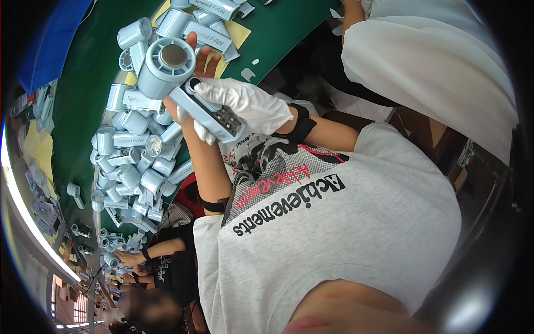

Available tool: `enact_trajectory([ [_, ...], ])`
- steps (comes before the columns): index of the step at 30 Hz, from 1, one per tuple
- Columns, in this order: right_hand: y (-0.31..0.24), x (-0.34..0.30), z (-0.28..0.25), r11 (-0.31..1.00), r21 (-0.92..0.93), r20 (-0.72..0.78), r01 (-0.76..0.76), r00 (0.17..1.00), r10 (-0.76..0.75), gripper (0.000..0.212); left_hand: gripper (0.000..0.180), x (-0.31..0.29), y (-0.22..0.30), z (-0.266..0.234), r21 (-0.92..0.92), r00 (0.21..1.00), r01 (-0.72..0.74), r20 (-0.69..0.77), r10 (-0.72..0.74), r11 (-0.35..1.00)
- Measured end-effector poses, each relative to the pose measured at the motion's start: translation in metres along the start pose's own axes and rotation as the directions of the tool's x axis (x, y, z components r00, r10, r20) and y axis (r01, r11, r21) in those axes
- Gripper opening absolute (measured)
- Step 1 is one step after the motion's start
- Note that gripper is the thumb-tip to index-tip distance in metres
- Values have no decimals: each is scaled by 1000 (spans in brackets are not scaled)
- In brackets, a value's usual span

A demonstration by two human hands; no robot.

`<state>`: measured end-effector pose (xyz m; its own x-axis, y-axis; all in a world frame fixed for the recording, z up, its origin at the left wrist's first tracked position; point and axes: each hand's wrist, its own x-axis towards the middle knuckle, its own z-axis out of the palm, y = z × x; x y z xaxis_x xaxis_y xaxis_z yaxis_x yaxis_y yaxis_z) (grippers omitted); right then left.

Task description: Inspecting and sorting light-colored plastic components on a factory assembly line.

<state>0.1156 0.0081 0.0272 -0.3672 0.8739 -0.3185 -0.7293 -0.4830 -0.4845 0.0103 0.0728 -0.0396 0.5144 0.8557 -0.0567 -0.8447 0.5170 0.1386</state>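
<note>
A light-blue handheld fan point(157, 79), with a round grille and a grey disc at its centre, is tilted between my two hands. My left hand point(207, 62) is bare and supports the fan's head from behind. Its fingertips show past the head's far side, while the palm is mostly hidden. My right hand point(245, 104), in a white glove, grips the handle point(197, 110), its thumb on top and gloved fingers underneath. Near the handle's end an opening bares small electronic parts point(227, 119). Just beyond and to the left lies a heap of similar fans point(129, 141).
Fans cover much of the green table point(75, 131), with yellow sheets point(238, 34) under some. A blue sheet or panel point(53, 44) is at the far left. Someone in white clothing point(417, 50) is close at the upper right. Another person in black point(172, 261) works at the lower left.
</note>
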Motion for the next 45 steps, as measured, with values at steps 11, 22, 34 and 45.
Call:
enact_trajectory([
  [11, -60, -23, -116, 688, -695, -396, 209, 688, -608, 45, 44, -117, 26, -31, 272, 302, 266, -935, 188, 925],
  [22, -182, 30, -292, 97, -792, -327, -602, 283, -902, 41, 43, -137, 23, -65, 525, 362, 124, -814, 454, 842],
  [34, 14, 39, 0, 746, -648, 119, 154, 988, -100, 40, 36, -131, -18, 35, 283, 939, 2, -329, 95, 959],
  [45, -37, 26, 3, 654, -688, 123, 315, 939, -323, 52, 69, -71, -5, 66, 981, 952, 195, -188, 240, -7],
])
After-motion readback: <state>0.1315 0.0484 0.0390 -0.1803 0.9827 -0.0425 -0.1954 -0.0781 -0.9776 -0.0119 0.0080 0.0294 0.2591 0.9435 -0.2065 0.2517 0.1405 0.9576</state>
